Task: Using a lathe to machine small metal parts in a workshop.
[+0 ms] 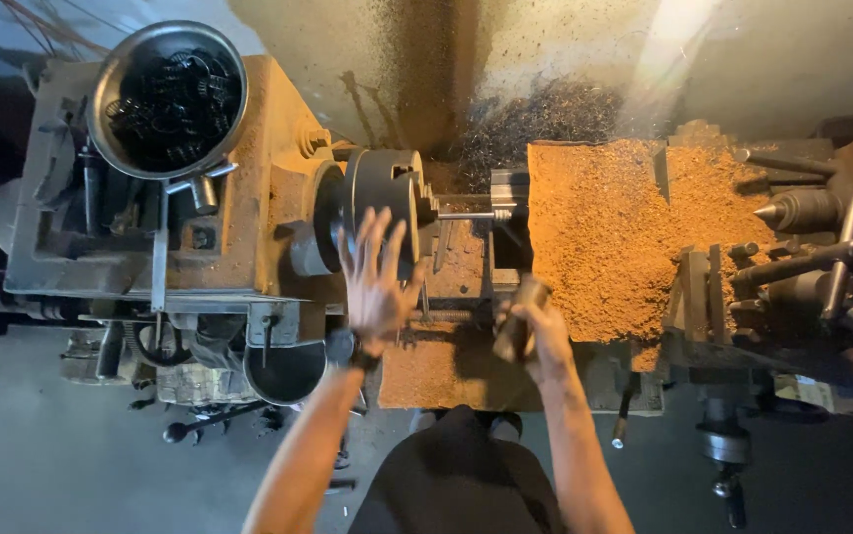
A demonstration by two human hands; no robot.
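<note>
I stand at a metal lathe seen from above. My left hand [377, 277] is spread, fingers apart, right in front of the dark round chuck [379, 193]; I cannot tell if it touches. A thin shiny rod [471, 215] sticks out of the chuck toward the right. My right hand [535, 331] is closed around a short metal cylindrical handle [520, 302] at the front of the carriage. A dark band sits on my left wrist.
A round metal bowl [167, 97] full of dark curled pieces rests on the headstock. Brown sawdust-like swarf [609, 232] covers the carriage. The tailstock point [792, 211] and levers lie at right. A heap of metal chips [545, 114] sits behind.
</note>
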